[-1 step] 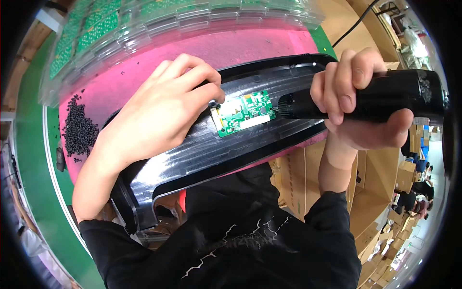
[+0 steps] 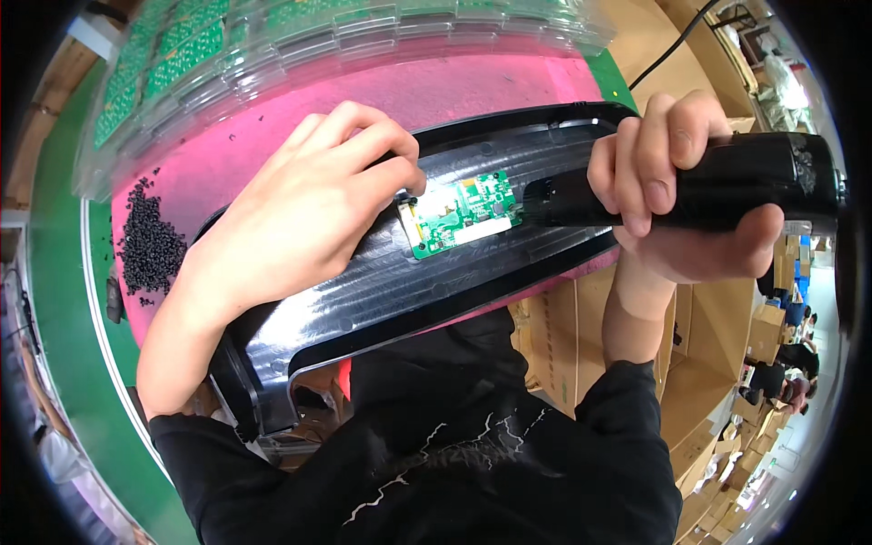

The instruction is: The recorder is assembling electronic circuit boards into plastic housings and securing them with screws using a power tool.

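My right hand (image 2: 663, 182) wraps round a black cylindrical electric screwdriver (image 2: 727, 186), held nearly level. Its nose meets the right edge of a green circuit board (image 2: 468, 215); the bit's tip is hard to make out. The board lies inside a long, shiny black plastic housing (image 2: 354, 300). Over the housing's left part reaches my left hand (image 2: 336, 186), fingers curled, thumb hidden. Its fingertips close on a small black screw (image 2: 406, 195) at the board's upper left corner, mostly covered by the fingers.
A heap of small black screws (image 2: 150, 241) lies on the pink mat (image 2: 300, 95) at left. Clear plastic trays (image 2: 300, 54) with green boards stand along the back. Cardboard boxes (image 2: 581, 336) are at right, and a black cable (image 2: 672, 41) hangs at the upper right.
The screwdriver's ridged nose looks more smeared now, and my right hand has shifted very slightly. My left hand, the board and the housing stay in place.
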The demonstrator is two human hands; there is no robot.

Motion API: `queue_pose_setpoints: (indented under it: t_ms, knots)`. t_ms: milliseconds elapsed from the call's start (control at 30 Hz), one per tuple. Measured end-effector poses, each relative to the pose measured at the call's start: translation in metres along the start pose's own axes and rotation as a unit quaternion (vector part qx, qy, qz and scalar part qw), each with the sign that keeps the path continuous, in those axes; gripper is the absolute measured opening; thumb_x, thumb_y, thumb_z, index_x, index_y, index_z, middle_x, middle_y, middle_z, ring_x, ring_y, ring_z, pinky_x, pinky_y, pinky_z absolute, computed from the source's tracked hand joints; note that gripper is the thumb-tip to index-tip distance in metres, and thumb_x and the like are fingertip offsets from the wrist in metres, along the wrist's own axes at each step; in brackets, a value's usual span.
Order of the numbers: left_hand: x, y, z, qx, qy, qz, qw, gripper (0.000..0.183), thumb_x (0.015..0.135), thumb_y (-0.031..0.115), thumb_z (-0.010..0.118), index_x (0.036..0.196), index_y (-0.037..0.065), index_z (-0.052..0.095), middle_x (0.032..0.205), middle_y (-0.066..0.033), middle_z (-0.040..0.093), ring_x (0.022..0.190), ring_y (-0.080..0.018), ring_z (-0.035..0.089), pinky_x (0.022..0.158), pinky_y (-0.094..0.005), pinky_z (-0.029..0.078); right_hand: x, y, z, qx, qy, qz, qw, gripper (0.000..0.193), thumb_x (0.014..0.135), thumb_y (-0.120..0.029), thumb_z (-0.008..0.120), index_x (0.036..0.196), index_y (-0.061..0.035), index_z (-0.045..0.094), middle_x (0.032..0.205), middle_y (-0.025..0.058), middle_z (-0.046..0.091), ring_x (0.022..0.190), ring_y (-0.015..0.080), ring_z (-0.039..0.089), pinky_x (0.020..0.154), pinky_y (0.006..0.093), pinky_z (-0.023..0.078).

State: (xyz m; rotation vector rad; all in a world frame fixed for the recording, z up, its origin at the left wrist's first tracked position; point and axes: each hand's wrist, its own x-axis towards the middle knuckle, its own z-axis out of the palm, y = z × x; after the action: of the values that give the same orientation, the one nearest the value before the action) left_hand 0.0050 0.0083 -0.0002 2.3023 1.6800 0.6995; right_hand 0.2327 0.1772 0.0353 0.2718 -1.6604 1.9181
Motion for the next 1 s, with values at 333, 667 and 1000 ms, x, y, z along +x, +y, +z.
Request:
queue_pose_setpoints:
  t_ms: [333, 667, 1000]
  knots:
    - [0.000, -0.001, 0.002, 0.014, -0.002, -0.012, 1.000, 0.027, 0.076, -0.005, 0.068, 0.101, 0.005, 0.065, 0.115, -0.0054, 0.058, 0.111, -0.0309, 0.052, 0.094, -0.0428, 0.044, 0.003, -0.004, 0.007, -0.044, 0.042, 0.022, 0.998, 0.058, 0.085, -0.057, 0.066, 0.100, -0.0046, 0.048, 0.080, 0.0036, 0.054, 0.055, 0.0114, 0.052, 0.057, 0.0275, 0.042]
    - [0.001, 0.002, 0.001, 0.016, -0.005, -0.012, 1.000, 0.027, 0.076, -0.004, 0.070, 0.101, 0.005, 0.065, 0.114, -0.0051, 0.058, 0.111, -0.0303, 0.051, 0.094, -0.0426, 0.045, 0.005, 0.000, 0.019, -0.089, 0.052, 0.076, 0.992, 0.068, 0.079, -0.065, 0.074, 0.098, -0.0067, 0.047, 0.078, -0.0001, 0.053, 0.053, 0.0072, 0.051, 0.053, 0.0230, 0.042]
    - [-0.002, 0.005, -0.005, 0.007, -0.012, -0.009, 1.000, 0.035, 0.081, 0.002, 0.068, 0.115, 0.005, 0.062, 0.121, -0.0109, 0.057, 0.116, -0.0335, 0.050, 0.102, -0.0441, 0.042, 0.019, 0.006, -0.007, 0.033, 0.119, 0.088, 0.988, 0.053, 0.094, -0.053, 0.058, 0.102, -0.0011, 0.052, 0.077, 0.0034, 0.052, 0.061, 0.0119, 0.053, 0.064, 0.0301, 0.046]
